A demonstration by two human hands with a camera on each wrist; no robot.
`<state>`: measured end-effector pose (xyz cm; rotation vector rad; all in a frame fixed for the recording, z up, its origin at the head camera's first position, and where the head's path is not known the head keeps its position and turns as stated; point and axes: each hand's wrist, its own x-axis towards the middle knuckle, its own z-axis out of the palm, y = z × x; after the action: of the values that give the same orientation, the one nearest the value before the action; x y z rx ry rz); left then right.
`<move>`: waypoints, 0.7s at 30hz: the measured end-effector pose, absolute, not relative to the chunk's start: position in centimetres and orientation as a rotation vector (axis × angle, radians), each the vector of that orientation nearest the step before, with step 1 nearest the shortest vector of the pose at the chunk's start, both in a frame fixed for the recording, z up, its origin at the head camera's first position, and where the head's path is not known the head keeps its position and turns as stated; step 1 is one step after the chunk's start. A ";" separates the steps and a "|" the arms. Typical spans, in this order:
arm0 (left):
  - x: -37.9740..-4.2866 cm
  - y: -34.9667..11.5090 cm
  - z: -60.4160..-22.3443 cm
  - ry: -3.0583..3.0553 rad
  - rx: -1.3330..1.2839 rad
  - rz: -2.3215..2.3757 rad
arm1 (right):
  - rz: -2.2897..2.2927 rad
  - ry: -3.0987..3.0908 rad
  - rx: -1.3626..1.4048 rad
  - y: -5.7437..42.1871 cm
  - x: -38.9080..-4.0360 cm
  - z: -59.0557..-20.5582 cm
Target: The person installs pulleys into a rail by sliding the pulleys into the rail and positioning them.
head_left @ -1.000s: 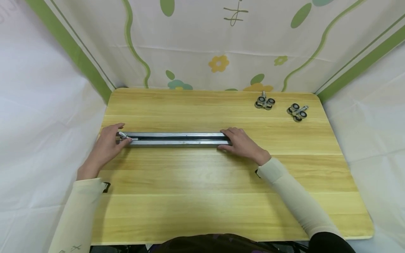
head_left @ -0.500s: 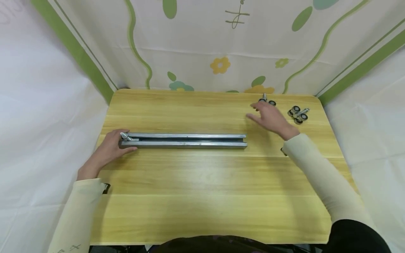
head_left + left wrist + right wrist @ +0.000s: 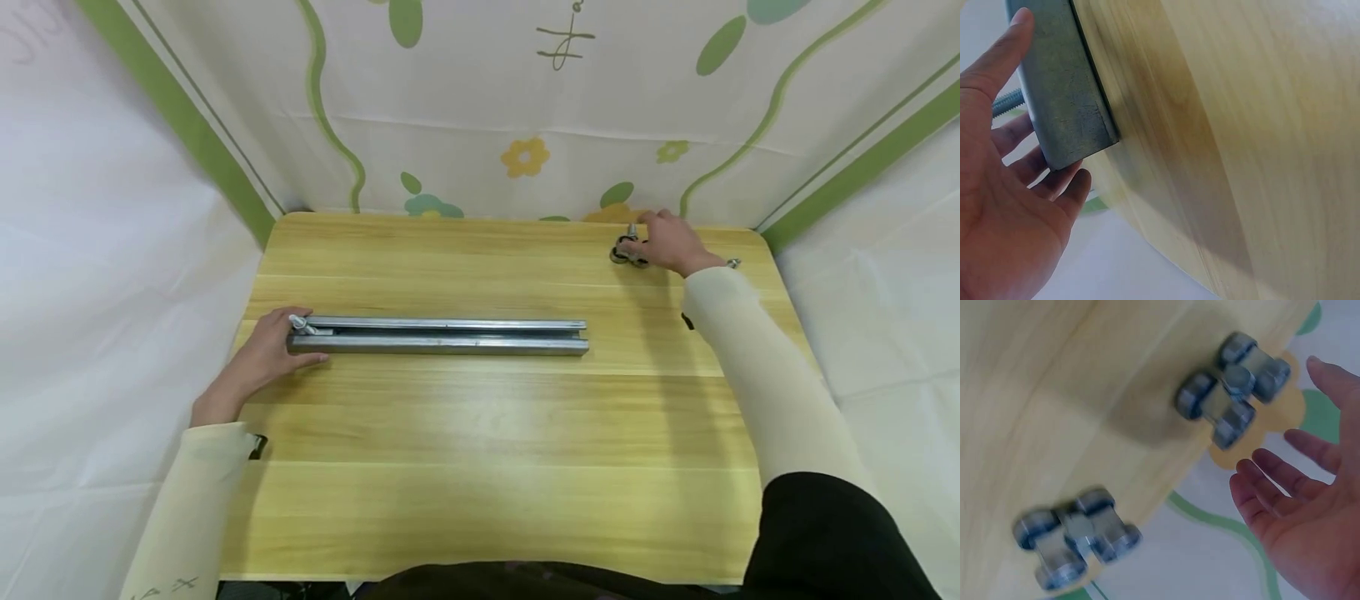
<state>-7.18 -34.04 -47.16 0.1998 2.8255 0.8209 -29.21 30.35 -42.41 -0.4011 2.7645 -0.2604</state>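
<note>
In the head view, a pale yellow wooden bench [image 3: 487,500] with rounded corners is filling the middle and bottom, its grain running sideways and soft glare showing below centre. A white cloth backdrop [image 3: 465,92] printed with green vines, leaves and an orange flower [image 3: 512,171] is hanging beyond the far edge; plain white cloth walls [image 3: 90,292] are flanking left and right. A silver metal channel rail [image 3: 442,344] is lying left of centre, a silver threaded bolt [image 3: 298,323] sticking out near its left end. The left hand [image 3: 264,346] is holding that end, its grip pinching it between thumb and fingers. At upper right, the right hand [image 3: 670,242] is hovering by a silver-and-black four-wheeled metal roller [image 3: 622,252].

In the left wrist view, the rail's end is occupying the upper left, while the bench is spreading rightward, carrying a dark shadow.

In the right wrist view, two blurred rollers are standing on the bench, upper right and lower left; the right hand's grip is staying spread, apart from both.
</note>
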 end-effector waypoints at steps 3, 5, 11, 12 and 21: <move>-7.0 -34.0 -47.3 2.843 0.213 0.826 | -0.280 2.758 -0.382 30.0 -29.6 -43.7; -6.9 -34.1 -47.3 2.855 0.220 0.829 | -0.293 2.752 -0.364 29.8 -29.8 -44.5; -6.9 -34.0 -47.4 2.847 0.212 0.830 | -0.335 2.744 -0.283 29.3 -29.7 -45.8; -6.9 -34.0 -47.4 2.844 0.211 0.830 | -0.338 2.744 -0.274 29.2 -29.6 -46.0; -6.8 -33.9 -47.3 2.842 0.188 0.826 | -0.353 2.752 -0.234 29.0 -29.8 -46.7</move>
<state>-6.82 -33.91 -47.29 0.1885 2.8416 0.8256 -29.84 29.00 -46.68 -0.2337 2.7519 -0.3526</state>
